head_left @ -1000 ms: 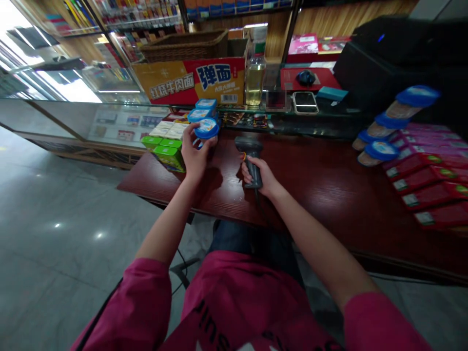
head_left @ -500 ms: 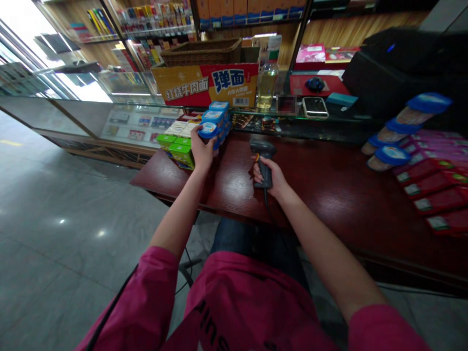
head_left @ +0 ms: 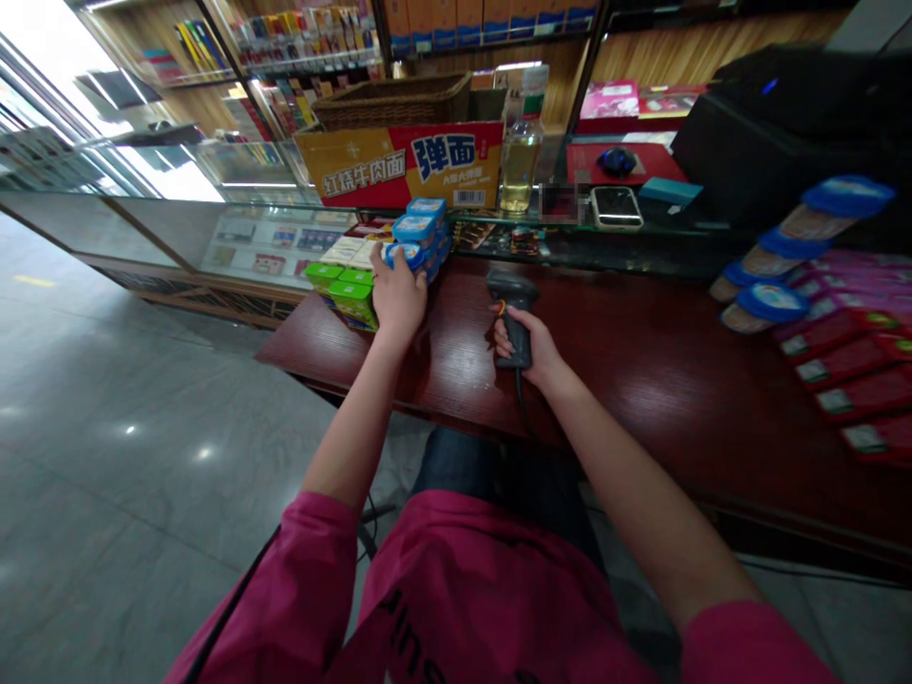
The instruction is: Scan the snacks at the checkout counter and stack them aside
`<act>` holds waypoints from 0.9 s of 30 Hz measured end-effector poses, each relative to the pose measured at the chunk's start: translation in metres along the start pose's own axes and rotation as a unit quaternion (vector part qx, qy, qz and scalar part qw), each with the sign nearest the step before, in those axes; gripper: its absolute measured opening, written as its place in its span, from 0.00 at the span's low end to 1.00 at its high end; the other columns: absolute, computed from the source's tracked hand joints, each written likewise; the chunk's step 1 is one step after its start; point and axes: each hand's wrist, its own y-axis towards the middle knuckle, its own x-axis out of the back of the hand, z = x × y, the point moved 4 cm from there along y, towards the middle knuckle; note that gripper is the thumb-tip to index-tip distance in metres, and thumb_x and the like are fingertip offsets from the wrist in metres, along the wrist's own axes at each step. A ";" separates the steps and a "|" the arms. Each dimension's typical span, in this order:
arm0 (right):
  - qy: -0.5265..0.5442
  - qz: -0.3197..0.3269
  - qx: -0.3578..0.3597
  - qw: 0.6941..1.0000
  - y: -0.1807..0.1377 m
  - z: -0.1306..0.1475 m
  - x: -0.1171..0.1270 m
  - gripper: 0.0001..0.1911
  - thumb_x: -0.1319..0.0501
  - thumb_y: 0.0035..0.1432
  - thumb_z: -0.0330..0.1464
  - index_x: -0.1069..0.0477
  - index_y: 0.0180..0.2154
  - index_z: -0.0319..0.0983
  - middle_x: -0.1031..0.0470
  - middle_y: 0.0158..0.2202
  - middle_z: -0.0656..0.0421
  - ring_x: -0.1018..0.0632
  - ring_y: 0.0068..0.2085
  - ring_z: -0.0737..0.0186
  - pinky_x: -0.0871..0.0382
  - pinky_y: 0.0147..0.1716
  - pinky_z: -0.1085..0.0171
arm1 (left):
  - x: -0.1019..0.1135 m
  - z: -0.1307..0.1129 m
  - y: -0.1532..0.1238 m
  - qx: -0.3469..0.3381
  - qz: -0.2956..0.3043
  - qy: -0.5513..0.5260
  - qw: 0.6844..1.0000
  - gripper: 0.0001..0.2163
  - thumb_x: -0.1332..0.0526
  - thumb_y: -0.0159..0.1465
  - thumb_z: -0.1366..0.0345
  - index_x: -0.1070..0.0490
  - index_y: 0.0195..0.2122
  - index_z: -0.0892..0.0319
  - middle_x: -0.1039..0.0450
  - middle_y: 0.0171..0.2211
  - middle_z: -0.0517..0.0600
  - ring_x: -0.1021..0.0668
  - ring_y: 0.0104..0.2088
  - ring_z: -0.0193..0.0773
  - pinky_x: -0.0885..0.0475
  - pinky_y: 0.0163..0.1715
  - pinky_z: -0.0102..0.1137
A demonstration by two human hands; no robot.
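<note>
At left end of desk (head_left: 627,351): left hand (head_left: 399,299) holds blue-lidded tub (head_left: 407,251), body hidden.
Near front edge: right hand (head_left: 531,347) grips scanner (head_left: 513,284); cord (head_left: 520,385) fades out.

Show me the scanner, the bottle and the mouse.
Scanner (head_left: 521,344): head view, on its handle.
Bottle (head_left: 520,169): head view, on its clear body.
Mouse (head_left: 617,162): head view, on its top.

Along the far edge of the wooden desk (head_left: 662,380), a glass counter (head_left: 688,224) bears near its front edge a printed carton (head_left: 389,169), a bottle of yellow liquid (head_left: 518,171) and a phone (head_left: 617,207), with a computer mouse (head_left: 617,162) on a red mat (head_left: 654,167) behind.
</note>
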 end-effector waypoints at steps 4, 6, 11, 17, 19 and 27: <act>-0.006 -0.010 0.006 1.000 -0.002 0.007 0.009 0.13 0.34 0.60 0.39 0.28 0.44 0.39 0.32 0.22 0.67 0.38 0.17 0.71 0.45 0.16 0.69 | 0.009 -0.015 -0.015 -0.031 0.015 0.100 0.994 0.32 0.35 0.64 0.68 0.36 0.70 0.62 0.42 0.74 0.68 0.44 0.77 0.69 0.45 0.75 0.59; -0.010 -0.020 0.009 1.000 -0.005 0.017 0.021 0.12 0.35 0.62 0.38 0.28 0.44 0.39 0.33 0.22 0.67 0.39 0.17 0.71 0.46 0.16 0.69 | 0.010 -0.018 -0.019 -0.043 0.029 0.126 0.991 0.33 0.37 0.65 0.69 0.39 0.72 0.65 0.40 0.73 0.68 0.43 0.77 0.66 0.43 0.75 0.58; -0.021 -0.092 0.054 0.994 -0.029 0.058 0.070 0.10 0.36 0.64 0.38 0.29 0.44 0.40 0.34 0.22 0.67 0.39 0.17 0.70 0.46 0.17 0.69 | 0.011 -0.029 -0.023 -0.058 0.029 0.126 0.990 0.35 0.37 0.66 0.65 0.41 0.73 0.68 0.42 0.74 0.71 0.46 0.78 0.69 0.48 0.75 0.63; -0.064 -0.220 0.151 0.962 -0.094 0.118 0.146 0.16 0.31 0.58 0.41 0.28 0.43 0.40 0.31 0.21 0.67 0.35 0.17 0.70 0.41 0.17 0.69 | -0.057 -0.107 -0.046 -0.221 0.086 0.038 0.971 0.32 0.38 0.68 0.65 0.39 0.73 0.61 0.41 0.75 0.63 0.48 0.79 0.60 0.50 0.78 0.57; -0.073 -0.260 0.180 0.946 -0.121 0.134 0.167 0.18 0.29 0.55 0.41 0.27 0.43 0.40 0.30 0.21 0.67 0.34 0.17 0.70 0.40 0.16 0.69 | -0.104 -0.144 -0.064 -0.272 0.148 0.003 0.951 0.30 0.39 0.69 0.67 0.37 0.72 0.64 0.37 0.72 0.66 0.43 0.78 0.58 0.46 0.77 0.53; -0.066 -0.312 0.228 0.920 -0.182 0.148 0.199 0.21 0.27 0.51 0.43 0.27 0.43 0.39 0.28 0.22 0.67 0.33 0.16 0.70 0.39 0.13 0.69 | -0.314 -0.270 -0.134 -0.248 0.361 -0.239 0.867 0.34 0.32 0.64 0.70 0.39 0.71 0.65 0.32 0.69 0.68 0.29 0.71 0.55 0.36 0.73 0.50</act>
